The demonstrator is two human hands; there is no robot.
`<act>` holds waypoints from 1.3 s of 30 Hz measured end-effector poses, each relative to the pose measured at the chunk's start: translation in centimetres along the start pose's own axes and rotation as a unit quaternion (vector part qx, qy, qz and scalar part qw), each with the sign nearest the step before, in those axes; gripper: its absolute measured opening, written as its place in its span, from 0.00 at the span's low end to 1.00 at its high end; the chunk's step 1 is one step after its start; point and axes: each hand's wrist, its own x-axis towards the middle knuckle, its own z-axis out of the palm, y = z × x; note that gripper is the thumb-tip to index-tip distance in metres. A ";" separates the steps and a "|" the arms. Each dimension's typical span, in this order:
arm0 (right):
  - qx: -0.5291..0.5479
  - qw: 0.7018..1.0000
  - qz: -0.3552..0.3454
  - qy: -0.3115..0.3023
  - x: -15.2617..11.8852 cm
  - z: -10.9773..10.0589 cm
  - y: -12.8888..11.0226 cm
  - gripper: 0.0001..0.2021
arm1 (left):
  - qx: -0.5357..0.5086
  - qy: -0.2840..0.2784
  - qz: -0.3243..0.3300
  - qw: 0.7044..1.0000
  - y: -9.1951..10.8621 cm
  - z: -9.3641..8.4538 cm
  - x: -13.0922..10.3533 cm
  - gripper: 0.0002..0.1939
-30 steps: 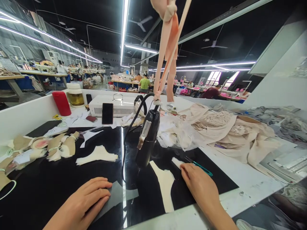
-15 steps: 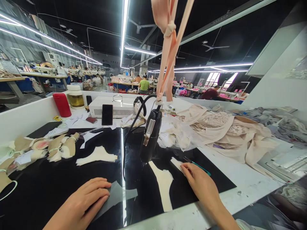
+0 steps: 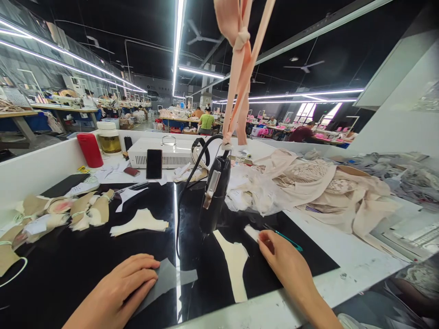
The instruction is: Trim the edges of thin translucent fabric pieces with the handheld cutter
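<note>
Your left hand lies palm down, fingers stretched out side by side and the thumb a little apart, over the left part of the grey piece; the rest of that piece shows flat on the black board, crossing the bright reflected line. Your right hand is bent at the board's right side, with thumb and forefinger curved around a small gap and their tips at the near end of the white strip; you may be pinching it or only pressing it, I cannot tell which. Just beyond that hand are the green snips, partly hidden by your fingers. Between your hands, nearer the right, one cream piece lies lengthwise toward you, and a second, the wide piece, lies farther off to the left. The black tool hangs from peach straps over the middle of the board; whether its lower end touches is unclear. Behind the board your phone leans against the white box, and beige cloth is heaped to the right.
</note>
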 end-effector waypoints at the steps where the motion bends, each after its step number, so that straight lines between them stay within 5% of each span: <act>1: -0.005 1.000 -0.008 0.004 0.0 0.1 0.0 0.13 | 0.000 0.000 0.000 1.000 0.0 0.0 0.0 0.10; 17: -0.120 0.987 -0.101 0.029 -0.1 0.9 -0.3 0.22 | -0.029 -0.003 -0.009 1.000 0.4 -0.2 0.3 0.12; 26: -0.102 0.991 -0.079 0.041 -0.2 1.1 0.0 0.19 | -0.017 0.024 0.004 1.000 0.7 -0.5 0.6 0.12; 39: -0.011 1.000 0.023 0.001 0.2 0.2 -0.1 0.28 | -0.017 0.005 -0.004 1.000 0.3 -0.2 0.1 0.13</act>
